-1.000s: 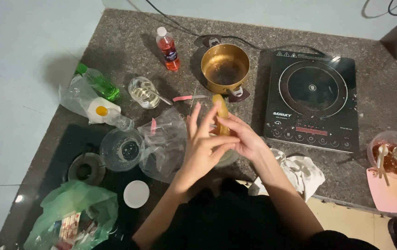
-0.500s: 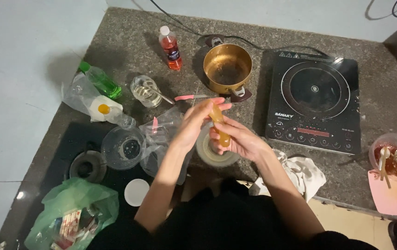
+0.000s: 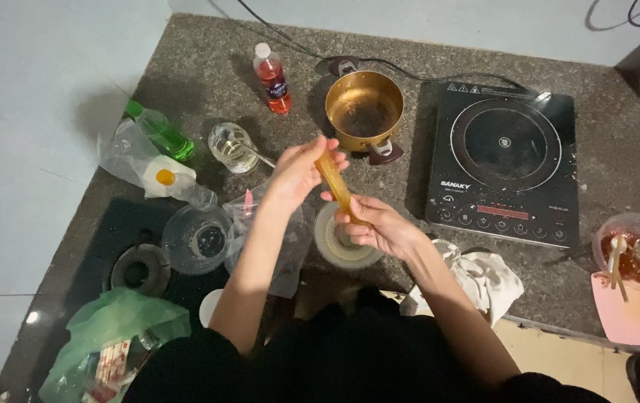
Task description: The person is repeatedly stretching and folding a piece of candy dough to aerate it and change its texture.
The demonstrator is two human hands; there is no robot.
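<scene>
Both my hands hold a long amber, translucent strip (image 3: 335,183) stretched between them above the stone counter. My left hand (image 3: 297,170) pinches its upper end, near the gold pot (image 3: 365,112). My right hand (image 3: 376,224) grips its lower end, right over a small round dish with a pale rim (image 3: 339,250). The strip runs slanted from upper left to lower right. What the strip is made of I cannot tell.
A black induction hob (image 3: 506,164) sits right of the pot. A red-drink bottle (image 3: 273,78), a glass with a spoon (image 3: 232,148), a green bottle (image 3: 162,134), clear bowls (image 3: 197,239), a white cloth (image 3: 484,280) and a green bag (image 3: 122,328) surround my hands.
My hands have drawn apart, the left rising toward the pot and the right dropping over the dish, so the amber strip is stretched longer than before.
</scene>
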